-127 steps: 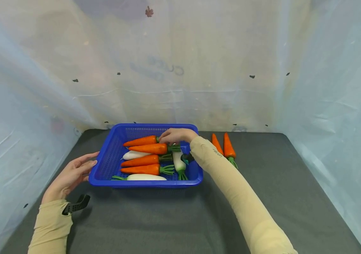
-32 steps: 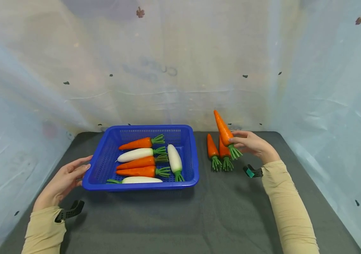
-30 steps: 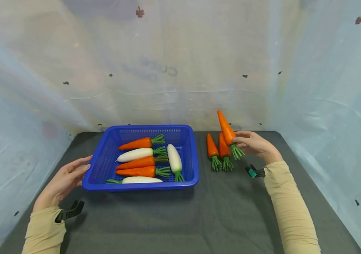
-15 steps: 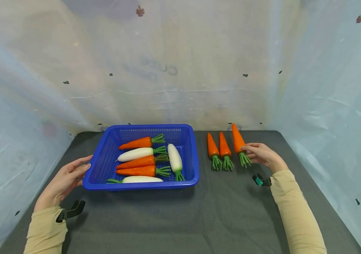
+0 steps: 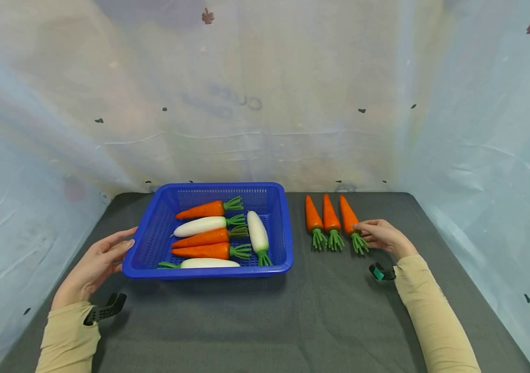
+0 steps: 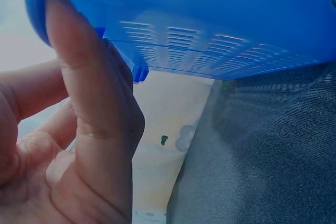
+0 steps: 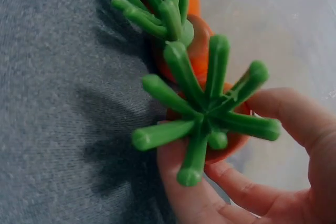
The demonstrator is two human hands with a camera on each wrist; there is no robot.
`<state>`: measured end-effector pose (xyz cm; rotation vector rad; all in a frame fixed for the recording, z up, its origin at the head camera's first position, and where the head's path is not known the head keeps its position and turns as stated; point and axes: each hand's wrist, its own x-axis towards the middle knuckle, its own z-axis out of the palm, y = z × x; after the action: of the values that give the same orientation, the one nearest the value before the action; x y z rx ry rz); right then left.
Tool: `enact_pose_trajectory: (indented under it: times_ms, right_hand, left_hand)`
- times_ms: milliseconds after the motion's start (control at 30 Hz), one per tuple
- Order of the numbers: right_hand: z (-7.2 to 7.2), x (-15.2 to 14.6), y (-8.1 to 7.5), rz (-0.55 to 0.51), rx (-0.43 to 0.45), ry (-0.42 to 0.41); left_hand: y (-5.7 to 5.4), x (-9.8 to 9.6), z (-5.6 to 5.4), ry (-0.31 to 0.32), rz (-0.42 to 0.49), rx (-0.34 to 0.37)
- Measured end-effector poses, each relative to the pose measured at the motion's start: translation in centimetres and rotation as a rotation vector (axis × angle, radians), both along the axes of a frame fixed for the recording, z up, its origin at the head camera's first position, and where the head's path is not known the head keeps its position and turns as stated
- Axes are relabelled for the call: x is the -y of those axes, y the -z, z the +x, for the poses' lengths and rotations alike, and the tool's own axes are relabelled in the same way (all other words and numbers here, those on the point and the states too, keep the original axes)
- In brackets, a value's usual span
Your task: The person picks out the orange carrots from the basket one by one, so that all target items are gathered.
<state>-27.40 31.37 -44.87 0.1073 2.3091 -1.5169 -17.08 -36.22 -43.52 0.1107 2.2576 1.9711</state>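
Observation:
My right hand (image 5: 381, 235) holds a carrot (image 5: 347, 213) near its leafy end, thumb and fingertips on either side of it. That carrot lies on the dark cloth, tip pointing to the back wall. In the right wrist view its green stalks (image 7: 199, 116) face the camera. Two more carrots, one on the left (image 5: 312, 215) and one in the middle (image 5: 330, 213), lie beside it in a row. With my left hand (image 5: 92, 267) I grip the left rim of a blue plastic basket (image 5: 209, 273); the left wrist view shows a finger (image 6: 89, 77) against the rim from outside.
Inside the basket lie three carrots, the rearmost (image 5: 201, 210) among them, and three white radishes, one (image 5: 257, 232) set crosswise on the right. A dark grey cloth (image 5: 227, 326) covers the table. Pale plastic sheeting (image 5: 292, 103) rises behind and at both sides.
My right hand has taken a carrot from the basket, carried it right and lowered it onto the cloth beside the other two. My left hand has stayed at the basket's rim.

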Motion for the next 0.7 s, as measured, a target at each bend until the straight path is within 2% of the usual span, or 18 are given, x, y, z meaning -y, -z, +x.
enact_pose_trajectory:
  times_ms: [233,700]
  right_hand:
    - [0.0,0.7,-0.2,0.048,-0.030,0.003]
    - [-0.3,1.7,-0.2,0.007,-0.058,0.061]
  left_hand:
    - [0.0,0.1,0.0,0.007,0.025,-0.001]
    - [-0.3,-0.2,0.2,0.003,0.019,0.009]
